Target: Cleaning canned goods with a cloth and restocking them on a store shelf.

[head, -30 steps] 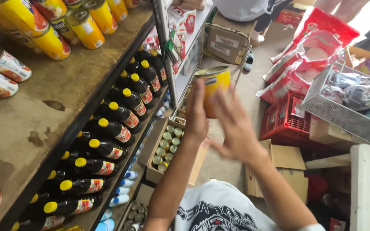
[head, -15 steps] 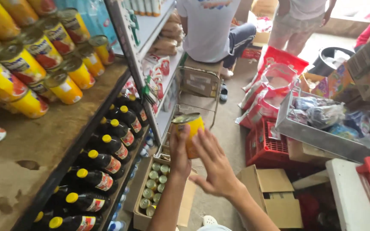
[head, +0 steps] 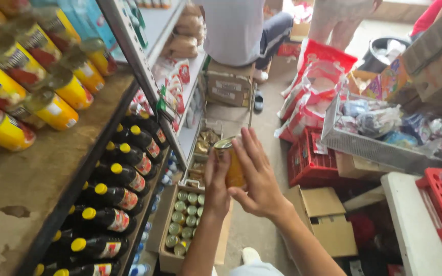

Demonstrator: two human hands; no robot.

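The left hand point(head: 216, 179) is clamped around a yellow can point(head: 231, 162), held upright in mid-air. The right hand point(head: 257, 176) rests against the can's right side, fingers point(head: 249, 148) spread and apart, not closed on it. Below both hands sits a box of cans point(head: 182, 225) on the floor. To the left, a shelf point(head: 52, 179) carries 2 rows of dark bottles point(head: 113, 197).
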